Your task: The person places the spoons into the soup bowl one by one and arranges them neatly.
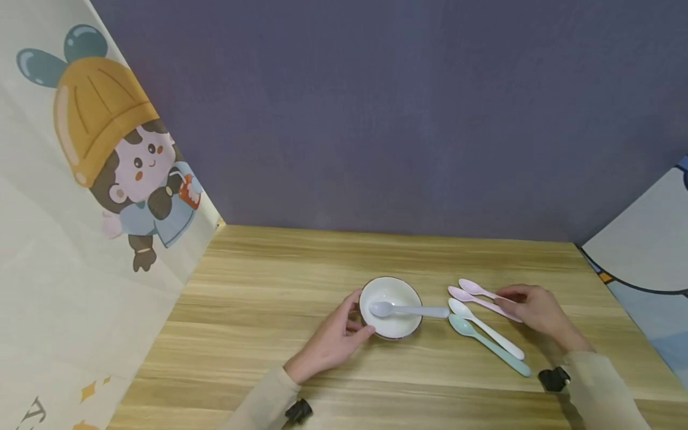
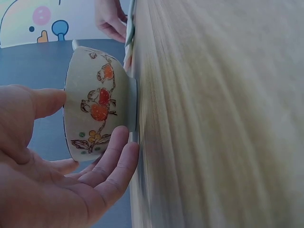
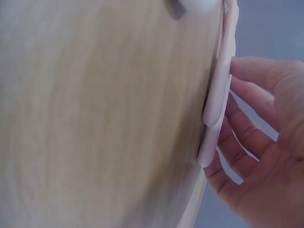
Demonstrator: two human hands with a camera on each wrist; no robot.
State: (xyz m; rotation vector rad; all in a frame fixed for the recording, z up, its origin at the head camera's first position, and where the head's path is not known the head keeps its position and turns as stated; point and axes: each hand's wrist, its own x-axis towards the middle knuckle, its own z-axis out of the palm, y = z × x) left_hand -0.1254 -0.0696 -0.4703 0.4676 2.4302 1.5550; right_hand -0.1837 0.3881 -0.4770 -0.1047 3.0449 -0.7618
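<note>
bowl (image 1: 395, 328) sits against left hand (image 1: 334, 341), pink spoons (image 1: 461, 293) at right hand (image 1: 540, 309).

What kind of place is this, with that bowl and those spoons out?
Possibly a child-themed booth or nook: a wood-grain table meets a plain purplish wall, and a cartoon figure decorates the pale side wall.

a wood-grain table (image 1: 269, 286) bears a bowl (image 1: 395, 289) and four pink, white and green spoons (image 1: 491, 334).
</note>
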